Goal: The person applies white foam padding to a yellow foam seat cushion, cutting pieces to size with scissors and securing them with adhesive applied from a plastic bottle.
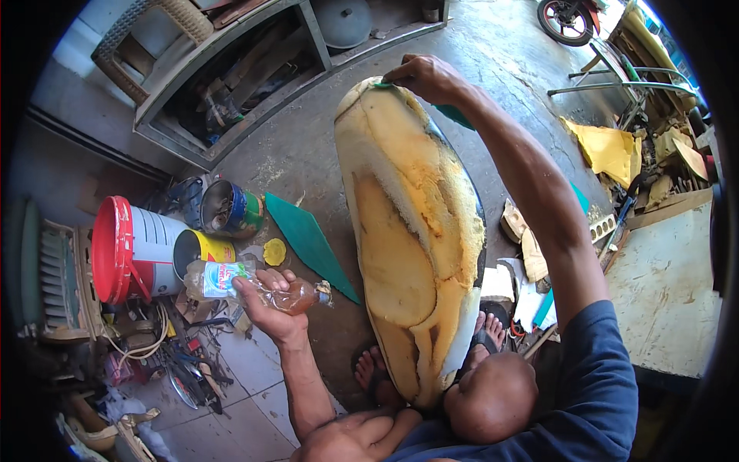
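A long motorcycle seat foam [396, 254], yellowed and cracked with a hollow down its middle, stands lengthwise between my legs. My left hand [271, 314] is wrapped round a clear plastic bottle [299, 296] with brownish liquid in its neck end. The bottle lies nearly level, its neck toward the foam and apart from it. At the foam's far end, my right hand [428, 75] has its fingers closed on a small green piece of sheet [382, 85] against the foam's edge. More green material [454, 115] shows beyond the foam, below my right wrist.
Left of the foam lie a green sheet offcut [304, 235] and a yellow lid [274, 252]. Beside them are a red-rimmed bucket [158, 250], a yellow can [212, 250], a paint tin [245, 209] and scattered tools [188, 369]. A metal cabinet [208, 150] stands behind; a wooden board [670, 285] is at right.
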A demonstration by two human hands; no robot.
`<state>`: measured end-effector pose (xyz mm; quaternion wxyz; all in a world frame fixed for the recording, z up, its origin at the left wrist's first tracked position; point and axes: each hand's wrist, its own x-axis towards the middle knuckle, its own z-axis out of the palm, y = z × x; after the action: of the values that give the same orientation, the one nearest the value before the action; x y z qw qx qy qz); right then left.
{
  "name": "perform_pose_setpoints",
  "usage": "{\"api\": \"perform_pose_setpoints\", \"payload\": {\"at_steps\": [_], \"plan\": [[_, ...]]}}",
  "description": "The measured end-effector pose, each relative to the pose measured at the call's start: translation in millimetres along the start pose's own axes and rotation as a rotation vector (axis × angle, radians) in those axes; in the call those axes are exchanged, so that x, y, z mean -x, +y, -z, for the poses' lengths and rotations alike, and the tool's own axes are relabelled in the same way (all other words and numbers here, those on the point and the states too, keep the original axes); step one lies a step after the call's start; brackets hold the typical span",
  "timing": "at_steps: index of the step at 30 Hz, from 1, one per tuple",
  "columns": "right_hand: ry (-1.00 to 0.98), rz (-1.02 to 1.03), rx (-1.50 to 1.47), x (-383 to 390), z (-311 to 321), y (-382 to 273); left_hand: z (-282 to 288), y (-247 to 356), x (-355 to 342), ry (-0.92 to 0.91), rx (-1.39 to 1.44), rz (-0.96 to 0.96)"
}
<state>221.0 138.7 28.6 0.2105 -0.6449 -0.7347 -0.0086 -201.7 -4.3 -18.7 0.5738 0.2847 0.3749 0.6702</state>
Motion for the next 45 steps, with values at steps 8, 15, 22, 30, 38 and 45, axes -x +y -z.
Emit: {"api": "perform_pose_setpoints", "payload": {"at_steps": [8, 15, 22, 30, 38, 45], "plan": [[-0.237, 0.033, -0.224, 148.7, 42.0, -33.8, 1.6, -4.2, -5.5, 0.031, -0.042, 0.046], [0.024, -0.143, -0.210, 84.0, 24.2, -18.4, -9.8, -5.6, 1.2, -0.009, -0.062, 0.095], [0.006, 0.009, -0.003, 7.2, -7.8, 14.6, -4.0, -3.1, 7.6, -0.031, -0.088, 0.090], [-0.128, 0.094, -0.136, 119.1, 26.3, -22.5, 1.7, -1.9, -2.5, -0.032, -0.044, 0.139], [0.159, -0.049, -0.010, 15.8, -8.9, 10.5, -6.4, 5.2, 7.8, -0.041, -0.077, 0.108], [-0.168, 0.055, 0.004, 70.2, 6.3, 2.4, 4.0, 12.4, 4.3, 0.042, -0.043, 0.112]]}}
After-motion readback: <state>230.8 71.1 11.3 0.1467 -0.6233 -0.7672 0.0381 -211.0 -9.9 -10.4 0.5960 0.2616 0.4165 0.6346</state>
